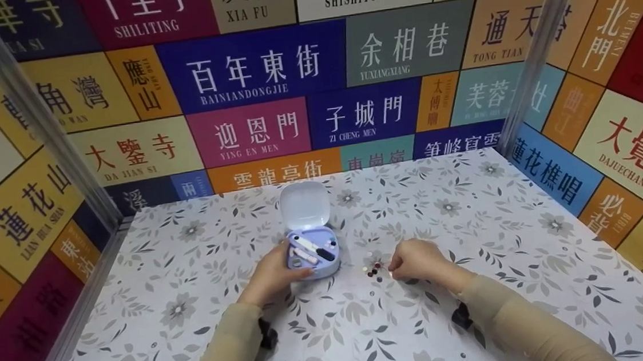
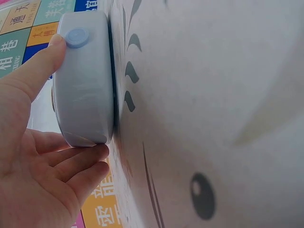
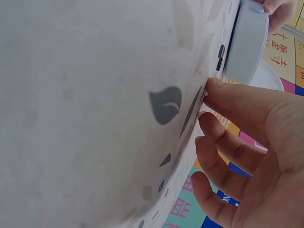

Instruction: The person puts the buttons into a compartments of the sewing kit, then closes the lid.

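A small rounded plastic case (image 1: 315, 271) stands on the table with its white lid (image 1: 305, 205) raised. Inside its lilac tray lie slim white and pink tools and a black-ended piece (image 1: 325, 254). My left hand (image 1: 274, 273) grips the case from the left; in the left wrist view the thumb is beside the round front button (image 2: 77, 37) and the fingers bend round the far side. Several tiny button-like pieces (image 1: 372, 272), dark, red and cream, lie right of the case. My right hand (image 1: 419, 260) has its thumb and fingertips at the tabletop beside them; whether it pinches one is hidden.
A pale floral cloth (image 1: 196, 339) covers the table. Panels with coloured place-name blocks (image 1: 255, 65) rise behind and on both sides, joined by metal corner posts (image 1: 540, 43).
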`<control>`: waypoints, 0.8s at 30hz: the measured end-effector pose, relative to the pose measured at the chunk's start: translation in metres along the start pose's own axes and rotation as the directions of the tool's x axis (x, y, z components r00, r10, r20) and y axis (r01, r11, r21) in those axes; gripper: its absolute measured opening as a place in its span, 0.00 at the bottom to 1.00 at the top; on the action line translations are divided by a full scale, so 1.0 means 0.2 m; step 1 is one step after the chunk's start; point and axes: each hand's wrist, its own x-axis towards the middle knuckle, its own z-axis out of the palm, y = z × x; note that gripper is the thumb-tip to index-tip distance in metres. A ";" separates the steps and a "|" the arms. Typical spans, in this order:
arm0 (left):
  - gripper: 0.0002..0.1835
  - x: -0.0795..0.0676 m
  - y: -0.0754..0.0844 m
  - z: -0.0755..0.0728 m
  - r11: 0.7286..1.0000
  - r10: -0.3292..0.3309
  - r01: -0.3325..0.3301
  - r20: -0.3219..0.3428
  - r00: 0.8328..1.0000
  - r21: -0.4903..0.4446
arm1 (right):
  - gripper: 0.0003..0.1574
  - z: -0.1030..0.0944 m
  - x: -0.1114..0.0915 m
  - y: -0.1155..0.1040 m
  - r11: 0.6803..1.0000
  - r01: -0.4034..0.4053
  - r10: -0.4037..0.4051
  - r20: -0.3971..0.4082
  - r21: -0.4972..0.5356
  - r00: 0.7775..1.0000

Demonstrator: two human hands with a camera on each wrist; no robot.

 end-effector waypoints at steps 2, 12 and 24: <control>0.58 0.00 0.00 0.00 1.000 0.005 -0.005 0.000 1.000 -0.003 | 0.06 0.00 0.00 0.00 1.000 0.003 -0.003 -0.010 -0.006 1.000; 0.57 0.00 0.00 0.00 0.999 0.028 -0.028 -0.007 1.000 0.023 | 0.05 0.00 0.00 0.00 0.998 0.056 -0.057 -0.023 -0.032 0.998; 0.57 0.00 0.01 0.00 1.000 -0.003 0.003 -0.008 1.000 0.009 | 0.07 0.00 0.01 0.02 0.995 -0.003 0.003 -0.004 0.096 1.000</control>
